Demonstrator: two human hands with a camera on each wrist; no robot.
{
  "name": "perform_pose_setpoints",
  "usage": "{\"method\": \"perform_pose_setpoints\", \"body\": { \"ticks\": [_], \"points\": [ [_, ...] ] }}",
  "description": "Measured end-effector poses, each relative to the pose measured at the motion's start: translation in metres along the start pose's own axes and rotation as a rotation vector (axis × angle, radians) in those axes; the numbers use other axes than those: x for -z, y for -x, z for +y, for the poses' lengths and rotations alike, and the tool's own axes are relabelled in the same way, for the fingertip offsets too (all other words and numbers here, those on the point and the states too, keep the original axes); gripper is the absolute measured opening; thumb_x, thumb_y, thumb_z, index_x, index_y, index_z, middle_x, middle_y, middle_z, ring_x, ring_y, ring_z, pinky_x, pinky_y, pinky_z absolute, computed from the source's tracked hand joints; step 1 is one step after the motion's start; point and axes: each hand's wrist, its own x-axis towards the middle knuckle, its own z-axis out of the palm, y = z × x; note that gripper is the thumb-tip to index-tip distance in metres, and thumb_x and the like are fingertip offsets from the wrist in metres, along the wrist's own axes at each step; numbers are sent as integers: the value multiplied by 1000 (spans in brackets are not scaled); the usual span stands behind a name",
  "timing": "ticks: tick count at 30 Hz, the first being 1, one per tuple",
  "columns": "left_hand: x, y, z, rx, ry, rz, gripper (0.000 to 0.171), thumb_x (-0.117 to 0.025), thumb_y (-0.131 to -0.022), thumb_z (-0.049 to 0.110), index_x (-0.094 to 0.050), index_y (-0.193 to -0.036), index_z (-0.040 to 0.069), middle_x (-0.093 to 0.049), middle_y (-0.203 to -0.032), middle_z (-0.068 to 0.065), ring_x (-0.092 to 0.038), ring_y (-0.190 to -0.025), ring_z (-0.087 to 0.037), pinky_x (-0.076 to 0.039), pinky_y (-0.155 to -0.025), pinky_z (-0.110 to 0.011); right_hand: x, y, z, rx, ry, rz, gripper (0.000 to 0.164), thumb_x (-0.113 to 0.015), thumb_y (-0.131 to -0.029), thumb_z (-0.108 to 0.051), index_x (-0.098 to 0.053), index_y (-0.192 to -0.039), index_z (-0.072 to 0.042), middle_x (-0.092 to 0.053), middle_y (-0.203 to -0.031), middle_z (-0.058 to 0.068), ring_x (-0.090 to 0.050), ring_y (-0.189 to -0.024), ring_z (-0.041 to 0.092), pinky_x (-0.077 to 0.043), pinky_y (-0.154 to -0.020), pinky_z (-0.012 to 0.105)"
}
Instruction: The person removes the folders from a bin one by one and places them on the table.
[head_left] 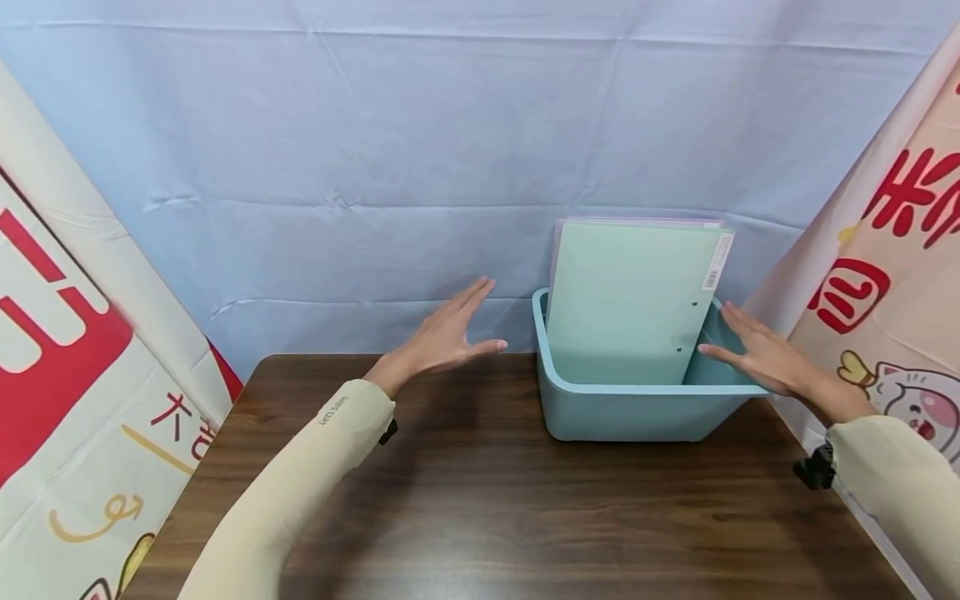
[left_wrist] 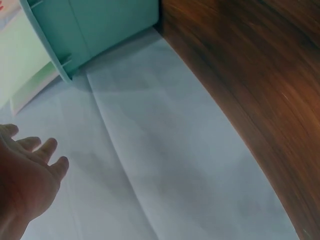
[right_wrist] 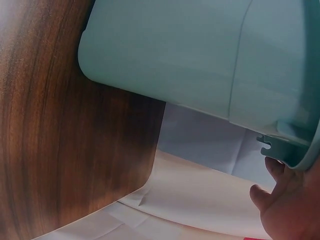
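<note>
The blue bin (head_left: 630, 408) sits at the worktop's (head_left: 480, 500) far right, green folder (head_left: 630, 304) upright inside. Your right hand (head_left: 772, 358) rests flat-fingered at its rim, seemingly touching; your left hand (head_left: 442, 333) hovers apart, fingers straight. Steady both sides evenly.

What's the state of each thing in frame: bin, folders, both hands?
Blue bin: upright on the wooden table, at its back right.
Folders: standing on edge in the bin, tops above its rim.
Left hand: open, fingers straight, in the air left of the bin, holding nothing.
Right hand: open, fingers at the bin's right rim.
</note>
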Motion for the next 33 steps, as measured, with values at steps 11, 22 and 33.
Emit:
{"method": "perform_pose_setpoints", "body": {
  "ticks": [11,22,33],
  "points": [
    [-6,-12,6,-43,86,-11,104,-64,-92,73,-11,-172,33,-12,-179,-4,-19,-163,-28,-32,-120,-69,-1,2,-2,-16,-1,16,100,-50,-107,-57,4,-166,3,3,-171,35,-7,-154,62,-11,-113,85],
    [-11,-31,13,-113,153,-19,93,-74,-95,50,-25,-171,30,-13,-178,-7,-18,-163,-28,-32,-120,-69,-1,2,-3,-15,-17,21,100,-50,-107,-58,4,-167,1,3,-171,34,-6,-154,62,-9,-113,86],
    [-19,-53,26,-121,193,-12,87,-75,-95,44,-32,-169,26,-16,-178,-9,-16,-163,-27,-28,-123,-67,-2,3,-1,-17,-28,28,99,-51,-107,-57,4,-168,-1,2,-172,33,-6,-154,62,-10,-111,87]
  ]
}}
